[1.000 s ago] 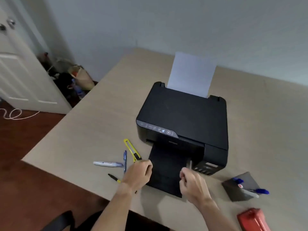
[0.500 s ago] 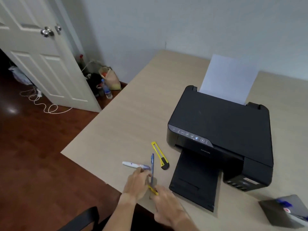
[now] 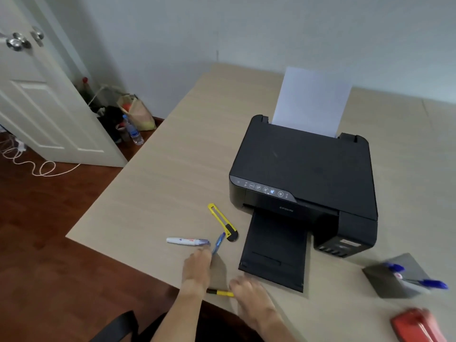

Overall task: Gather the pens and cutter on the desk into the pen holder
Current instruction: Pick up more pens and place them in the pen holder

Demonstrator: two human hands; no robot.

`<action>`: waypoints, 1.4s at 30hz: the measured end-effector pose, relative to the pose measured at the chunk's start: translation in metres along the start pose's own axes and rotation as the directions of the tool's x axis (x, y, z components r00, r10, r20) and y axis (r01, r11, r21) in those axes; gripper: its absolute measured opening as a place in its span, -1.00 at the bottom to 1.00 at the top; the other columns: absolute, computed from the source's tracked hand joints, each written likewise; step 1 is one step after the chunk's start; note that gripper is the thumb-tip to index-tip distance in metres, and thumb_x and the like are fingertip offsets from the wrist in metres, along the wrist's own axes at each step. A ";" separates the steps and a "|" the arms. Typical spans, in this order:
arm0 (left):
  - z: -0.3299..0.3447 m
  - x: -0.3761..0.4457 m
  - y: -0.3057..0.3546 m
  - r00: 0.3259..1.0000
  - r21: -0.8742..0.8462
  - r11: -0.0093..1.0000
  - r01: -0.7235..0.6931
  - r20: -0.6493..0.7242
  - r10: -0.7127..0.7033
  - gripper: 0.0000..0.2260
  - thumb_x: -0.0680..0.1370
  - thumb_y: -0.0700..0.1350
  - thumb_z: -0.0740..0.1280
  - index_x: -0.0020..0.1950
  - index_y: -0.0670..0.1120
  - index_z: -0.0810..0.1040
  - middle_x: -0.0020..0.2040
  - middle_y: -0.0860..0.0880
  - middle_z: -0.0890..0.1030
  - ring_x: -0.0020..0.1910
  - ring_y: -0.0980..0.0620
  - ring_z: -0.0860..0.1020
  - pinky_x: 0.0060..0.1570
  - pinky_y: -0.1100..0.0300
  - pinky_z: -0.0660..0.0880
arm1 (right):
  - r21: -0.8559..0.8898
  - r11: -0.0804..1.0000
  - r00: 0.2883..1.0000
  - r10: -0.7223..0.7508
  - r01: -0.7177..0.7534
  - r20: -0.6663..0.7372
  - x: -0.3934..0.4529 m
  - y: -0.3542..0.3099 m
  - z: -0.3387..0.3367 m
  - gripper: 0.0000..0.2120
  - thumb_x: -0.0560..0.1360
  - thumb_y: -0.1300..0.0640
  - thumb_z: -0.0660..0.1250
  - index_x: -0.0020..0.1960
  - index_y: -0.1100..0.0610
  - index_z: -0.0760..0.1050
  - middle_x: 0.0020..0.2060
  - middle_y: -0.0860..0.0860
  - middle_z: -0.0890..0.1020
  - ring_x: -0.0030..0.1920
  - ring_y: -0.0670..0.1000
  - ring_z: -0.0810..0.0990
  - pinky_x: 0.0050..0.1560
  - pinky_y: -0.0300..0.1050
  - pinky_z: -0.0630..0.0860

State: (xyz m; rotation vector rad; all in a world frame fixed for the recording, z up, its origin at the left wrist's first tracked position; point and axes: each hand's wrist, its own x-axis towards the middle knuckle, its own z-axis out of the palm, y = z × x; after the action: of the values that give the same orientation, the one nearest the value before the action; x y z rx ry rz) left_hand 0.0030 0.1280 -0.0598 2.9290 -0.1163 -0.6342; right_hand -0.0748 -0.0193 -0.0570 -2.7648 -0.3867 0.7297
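**Hands at the desk edge, pens and cutter unsorted**

Hands came first, nearest you at the desk [image 3: 153,188] edge. Your left hand [image 3: 197,266] lay palm down, its fingertips closed on the lower end of the blue pen [image 3: 218,243], which tilted up off the wood. Your right hand [image 3: 249,294] was blurred; whether it was spread or gripping could not be told, though it touched the end of the yellow pen [image 3: 220,292] lying between your wrists. Just beyond your left fingers the white marker [image 3: 187,241] lay flat, its cap touching them. Past the blue pen the cutter [image 3: 223,222] lay slantwise, close beside the printer tray [image 3: 274,250]. Well off to your right sat the grey holder [image 3: 392,280], with blue pens poking from it, and a red thing [image 3: 417,327] nearer the edge. Farthest stood the printer [image 3: 306,171], paper [image 3: 311,102] upright behind.
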 end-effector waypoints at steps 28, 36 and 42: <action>-0.073 -0.017 0.184 0.742 -0.455 0.590 -0.667 -0.474 0.474 -0.68 0.68 -0.19 0.14 0.41 0.06 0.39 0.04 0.14 0.52 0.03 0.18 0.54 0.16 0.54 0.33 | 0.169 0.944 0.688 0.323 -0.283 -0.650 -0.160 0.184 -0.092 -0.70 0.31 0.33 0.23 -0.02 0.06 0.44 -0.06 0.01 0.44 -0.10 0.04 0.42 -0.01 -0.13 0.44; -0.077 -0.051 0.302 0.526 -0.392 0.386 -0.835 -0.364 0.769 -0.79 0.66 -0.15 0.22 0.28 -0.03 0.49 -0.06 0.07 0.56 -0.06 0.13 0.59 0.04 0.22 0.56 | 0.324 0.820 0.507 0.553 -0.472 -0.661 -0.243 0.253 -0.125 -0.70 0.21 0.38 0.29 -0.08 0.17 0.50 -0.10 0.08 0.42 -0.05 0.13 0.43 0.04 -0.05 0.45; -0.069 -0.061 0.353 0.467 -0.308 0.377 -0.873 -0.305 0.830 -0.89 0.65 -0.12 0.24 0.15 -0.07 0.49 0.00 -0.06 0.67 -0.01 -0.03 0.62 -0.04 0.10 0.53 | 0.306 0.771 0.520 0.612 -0.558 -0.595 -0.260 0.266 -0.124 -0.66 0.23 0.47 0.20 -0.08 0.22 0.55 -0.03 0.10 0.42 0.03 0.13 0.41 0.10 -0.06 0.46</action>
State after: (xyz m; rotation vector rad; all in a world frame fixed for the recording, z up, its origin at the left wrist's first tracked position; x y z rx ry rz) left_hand -0.0399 -0.2057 0.0814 1.9965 -1.2344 -0.2506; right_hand -0.1795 -0.3713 0.0800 -2.8113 0.7595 -0.2123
